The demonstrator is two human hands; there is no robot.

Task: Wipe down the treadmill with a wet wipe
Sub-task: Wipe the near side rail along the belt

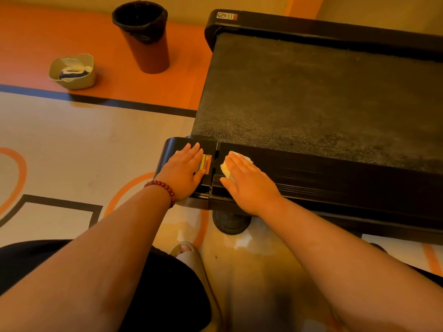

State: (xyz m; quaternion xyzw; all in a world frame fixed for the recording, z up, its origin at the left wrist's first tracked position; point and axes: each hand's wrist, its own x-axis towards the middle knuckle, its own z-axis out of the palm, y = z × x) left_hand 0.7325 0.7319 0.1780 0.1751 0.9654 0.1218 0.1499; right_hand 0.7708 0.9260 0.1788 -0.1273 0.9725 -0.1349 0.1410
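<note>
Both hands lay flat on the near side rail of the treadmill (323, 97). The left hand (184, 171) was spread open, palm down, holding nothing; it rested on the glossy end cap (171, 146) at the rail's corner, partly covering an orange warning sticker (206, 162). A string of dark red beads (164, 188) circled that wrist. The right hand (249, 183) was also flat with fingers extended, pressing a crumpled white wet wipe (229, 167) against the black side rail (335, 180), just past the seam beside the end cap. The wipe showed beyond the fingertips and beside the thumb.

To the right of the wipe, the rail ran on bare to the frame's edge. The grey belt (311, 92) lay just beyond the rail, scuffed and dusty. The treadmill's long axis ran from the near left corner away toward the right, its end at the left.

Left of the machine the floor (72, 144) was open, patterned in cream, orange and black lines. Well apart from the hands stood a brown bin (143, 39) with a dark liner, and near it a pale basket (73, 71) holding a pack of wipes. A round foot (231, 222) sat under the rail. A sandalled foot (185, 252) showed below.
</note>
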